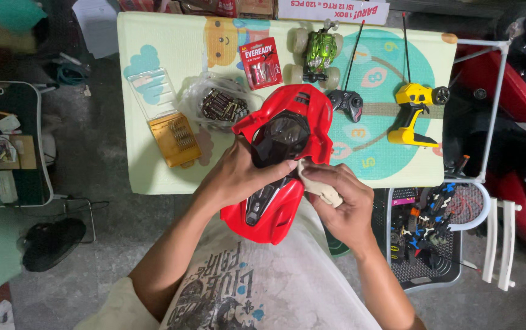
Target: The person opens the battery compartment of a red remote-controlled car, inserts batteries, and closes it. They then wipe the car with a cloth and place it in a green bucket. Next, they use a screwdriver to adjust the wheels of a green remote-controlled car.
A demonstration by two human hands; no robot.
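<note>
Two hands meet at the centre of the frame on a glossy red toy car body shell (278, 159), a moulded plastic form with swept fenders, a smoked black canopy and small clear lamp lenses near its lower end. The shell lies tilted, its upper half over the edge of the mat, its lower half over the person's lap. The left hand (241, 174) lies across the dark canopy, fingers together and curled down on the plastic, thumb stretched toward the other hand. The right hand (342, 205) has its fingers clamped round a crumpled beige cloth (319, 183), soft and wadded, pressed to the shell's right flank.

Under the shell spreads a pale foam play mat (153, 171) with pastel cartoon shapes and a teal number dial. Just up and left of the shell sits a crinkled clear bag of dark cylindrical batteries (220, 105), then an orange case of screwdriver bits (174, 139) with its clear lid open. Above lie a red blister pack of batteries (261, 63) and a small green stunt car (318, 56) with fat cream wheels. To the right rest a black remote controller (347, 104) with a thin aerial and a yellow pistol-grip controller (412, 113). At lower right stands a grey mesh basket (425, 272) of mixed toy parts.
</note>
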